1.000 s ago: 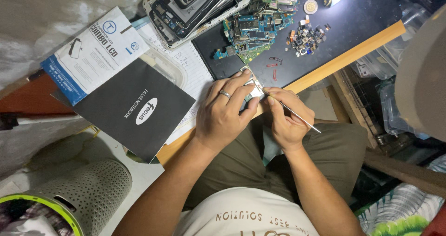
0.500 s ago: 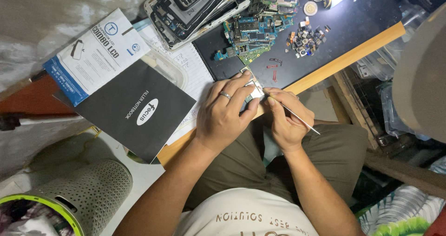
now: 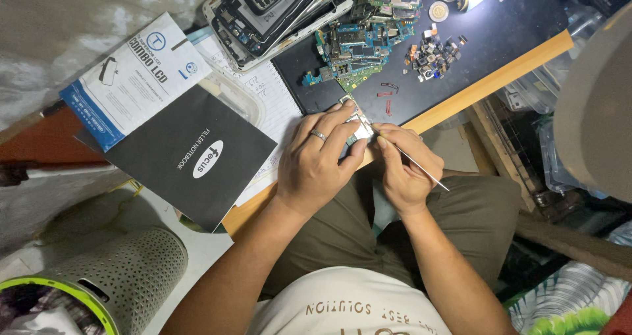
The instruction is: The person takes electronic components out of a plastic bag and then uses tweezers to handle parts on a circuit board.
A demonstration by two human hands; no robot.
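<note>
L hand [image 3: 316,160] fingers clamped on small metal part [image 3: 361,129], R hand [image 3: 405,167] fingers pinching thin probe [image 3: 421,170], black booklet [image 3: 191,157], white-blue packet [image 3: 135,78] at left

the person wears a white t-shirt with tan lettering across the chest and olive-green trousers. both forearms are bare, and the left hand [image 3: 316,160] carries a silver-looking ring; the right hand [image 3: 405,170] seems to be without rings.
</note>
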